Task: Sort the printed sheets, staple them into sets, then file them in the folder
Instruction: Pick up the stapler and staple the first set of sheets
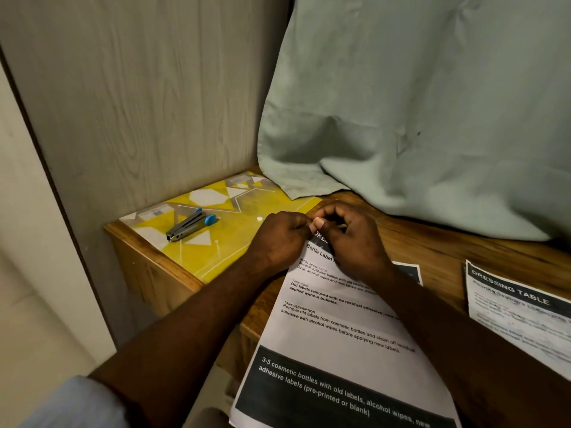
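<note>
Printed sheets point(336, 329) lay closest, in a set on the wooden table point(438, 242). Their bottom end stuck out past the near edge of the table. Both hands met at the top corner of this set. The left hand point(279, 239) had its fingers curled in tight on that corner. The right hand point(350, 240) pinched the same corner with its thumb and fingers. What sat between the fingers was hidden, so I could not tell if a staple was in yet.

Off to the left, the stapler point(188, 225) lay on top of the yellow folder point(225, 245), well away from the hands. Another printed page point(519, 310) lay apart on the right side of the table. Behind it all hung a green cloth point(401, 103).

Things could go wrong from here, I think. If one hand let go to reach for the stapler, the sheets might slide out of line, and a staple could miss one. The part hanging off the table might also pull the set down to the floor.

Counting: two hands, one stapler, one folder, one cloth, and two lots of paper. At least two sheets showed in the near set, as one more edge peeked out by the right wrist.
</note>
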